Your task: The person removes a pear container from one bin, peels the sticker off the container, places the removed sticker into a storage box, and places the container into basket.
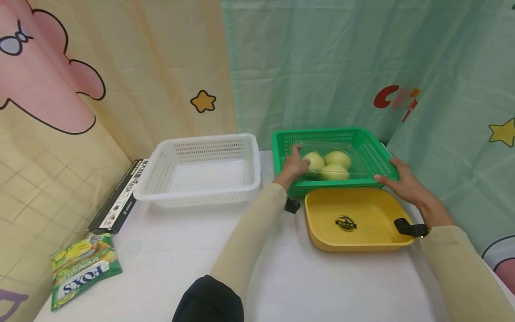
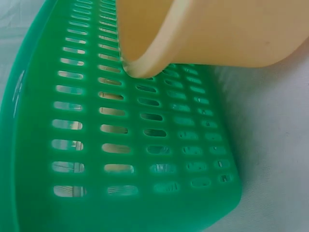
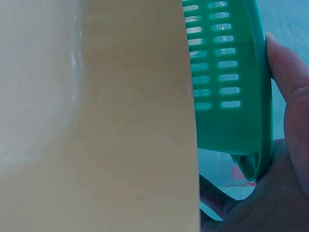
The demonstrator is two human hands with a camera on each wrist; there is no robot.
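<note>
A green slotted basket stands at the back right in the head view. Inside it lies a clear plastic box with pale yellow-green round fruit, perhaps pears or apples. My left hand reaches over the basket's left front and grips the left end of the box, thumb and fingers spread along it. With its thumb on the front rim, my right hand holds the basket's right front corner; the right wrist view shows the thumb at the rim. The left wrist view hides the left hand.
A yellow tray sits right in front of the green basket, under my forearms. To the left stands a white slotted basket. A black-and-white pasta box and a green FOX'S packet lie farther left. Curtains hang behind the table.
</note>
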